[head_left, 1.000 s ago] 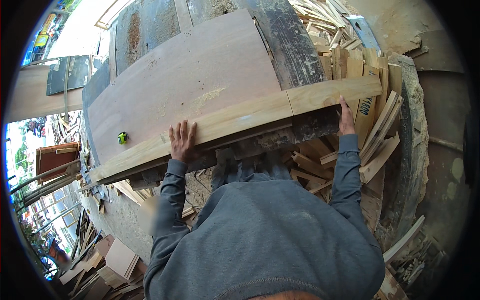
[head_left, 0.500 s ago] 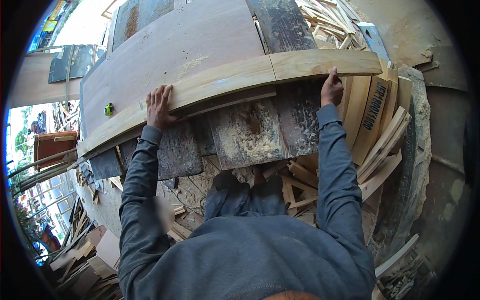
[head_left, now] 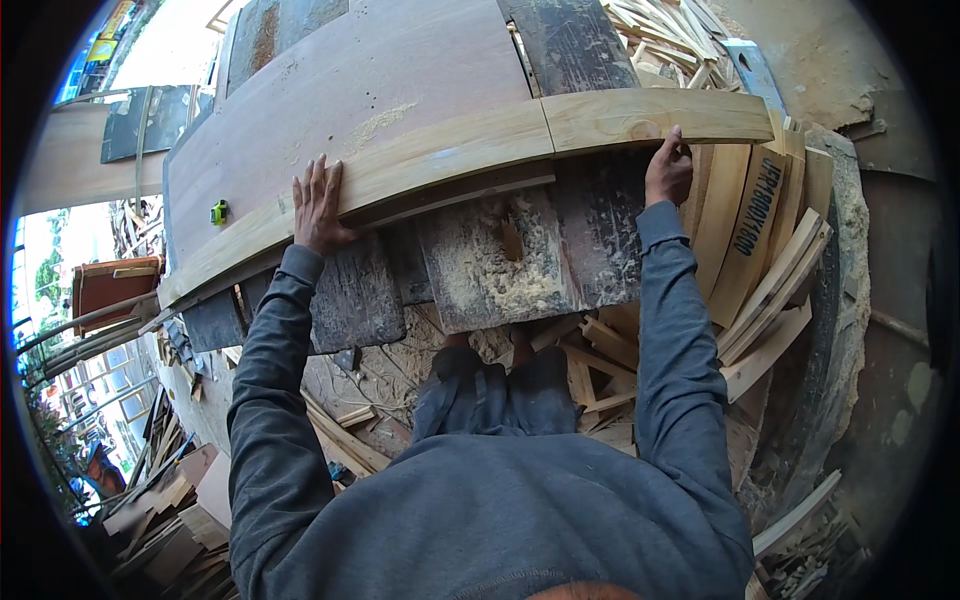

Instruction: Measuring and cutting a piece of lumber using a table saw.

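Observation:
A long pale wooden board (head_left: 450,148) lies crosswise near the front edge of a plywood sheet (head_left: 400,70), with a thin dark line across its face right of the middle. My left hand (head_left: 318,208) rests on the board with fingers stretched over its top and the thumb at the near edge. Close to the board's right end, my right hand (head_left: 670,170) grips the near edge, thumb up and the other fingers curled, partly hidden beneath. A small yellow-green tape measure (head_left: 219,212) sits on the plywood beyond the board's left part.
The dark, sawdust-covered workbench (head_left: 490,280) extends under the board toward me. Stacked timber pieces (head_left: 745,230) lean at the right, beside a rough slab edge (head_left: 835,300). Wood offcuts (head_left: 180,500) cover the floor at the lower left, and thin strips (head_left: 660,35) lie piled at the far right.
The fingers of my left hand have straightened a little on the board. My right hand keeps its grip near the right end. The whole view has shifted slightly.

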Demonstrator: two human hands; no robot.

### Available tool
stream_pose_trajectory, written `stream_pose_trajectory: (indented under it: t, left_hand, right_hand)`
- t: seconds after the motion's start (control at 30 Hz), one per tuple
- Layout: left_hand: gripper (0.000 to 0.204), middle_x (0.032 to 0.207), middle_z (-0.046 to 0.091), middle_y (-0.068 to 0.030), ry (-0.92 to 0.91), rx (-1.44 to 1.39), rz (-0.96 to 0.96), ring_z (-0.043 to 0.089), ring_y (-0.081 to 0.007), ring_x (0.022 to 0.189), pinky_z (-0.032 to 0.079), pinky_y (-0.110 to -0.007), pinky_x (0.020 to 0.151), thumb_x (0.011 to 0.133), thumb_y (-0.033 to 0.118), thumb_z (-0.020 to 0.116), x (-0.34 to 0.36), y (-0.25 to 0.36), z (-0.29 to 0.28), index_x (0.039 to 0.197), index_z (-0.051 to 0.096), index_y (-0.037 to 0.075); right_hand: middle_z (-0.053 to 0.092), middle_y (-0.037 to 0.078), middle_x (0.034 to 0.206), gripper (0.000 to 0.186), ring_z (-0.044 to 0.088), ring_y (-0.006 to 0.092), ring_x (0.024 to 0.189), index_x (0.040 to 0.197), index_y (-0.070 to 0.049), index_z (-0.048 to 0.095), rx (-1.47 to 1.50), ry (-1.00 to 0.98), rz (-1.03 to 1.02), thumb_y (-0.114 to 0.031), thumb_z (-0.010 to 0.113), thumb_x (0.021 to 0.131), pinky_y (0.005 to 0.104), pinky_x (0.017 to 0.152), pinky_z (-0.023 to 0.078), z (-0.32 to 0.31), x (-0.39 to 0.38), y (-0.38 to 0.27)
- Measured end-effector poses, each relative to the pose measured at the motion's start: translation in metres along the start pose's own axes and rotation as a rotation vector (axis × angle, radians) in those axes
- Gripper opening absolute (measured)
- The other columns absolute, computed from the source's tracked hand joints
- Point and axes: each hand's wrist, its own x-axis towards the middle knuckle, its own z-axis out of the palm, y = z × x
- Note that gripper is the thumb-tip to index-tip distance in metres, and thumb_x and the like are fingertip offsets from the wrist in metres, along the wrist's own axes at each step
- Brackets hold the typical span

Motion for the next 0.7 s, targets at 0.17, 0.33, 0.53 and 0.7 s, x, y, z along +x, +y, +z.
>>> stream_pose_trajectory:
  t: [0.17, 0.33, 0.53, 0.7]
  left_hand:
    - [0.129, 0.157, 0.032, -0.0204, -0.085, 0.048, 0.017, 0.029, -0.043, 0.147, 0.016, -0.064, 0.12, 0.055, 0.056, 0.089, -0.001, -0.004, 0.0, 0.16, 0.027, 0.013]
    - [0.13, 0.146, 0.039, -0.0208, -0.052, 0.012, 0.105, 0.037, -0.0408, 0.137, 0.024, -0.061, 0.112, 0.051, 0.055, 0.091, 0.011, -0.004, -0.007, 0.157, 0.03, 0.01]
    - [0.132, 0.142, 0.041, -0.0206, -0.04, 0.025, 0.123, 0.041, -0.0404, 0.131, 0.025, -0.059, 0.11, 0.046, 0.057, 0.093, 0.009, -0.011, -0.006, 0.154, 0.034, 0.009]
    - [0.132, 0.141, 0.041, -0.0201, -0.024, 0.02, 0.121, 0.043, -0.04, 0.129, 0.026, -0.059, 0.109, 0.044, 0.056, 0.094, 0.01, -0.008, -0.009, 0.153, 0.035, 0.01]
  right_hand:
    - [0.075, 0.023, 0.097, 0.082, 0.07, 0.0465, 0.092, 0.105, -0.003, 0.077, -0.027, -0.016, 0.017, -0.075, 0.039, 0.095, 0.0529, 0.073, 0.053, 0.0, -0.001, -0.002]
    - [0.074, 0.024, 0.093, 0.082, 0.069, 0.0478, 0.09, 0.101, -0.003, 0.078, -0.01, 0.025, 0.004, -0.076, 0.04, 0.094, 0.0539, 0.072, 0.052, 0.003, 0.0, 0.0]
    - [0.074, 0.026, 0.101, 0.08, 0.07, 0.0432, 0.097, 0.109, 0.0, 0.075, -0.083, -0.116, 0.154, -0.073, 0.046, 0.095, 0.0483, 0.078, 0.052, 0.002, 0.01, 0.004]
    - [0.065, 0.017, 0.135, 0.069, 0.06, 0.0264, 0.122, 0.131, 0.007, 0.063, 0.612, -0.338, 0.255, -0.054, 0.063, 0.098, 0.0363, 0.102, 0.045, -0.008, 0.033, 0.013]
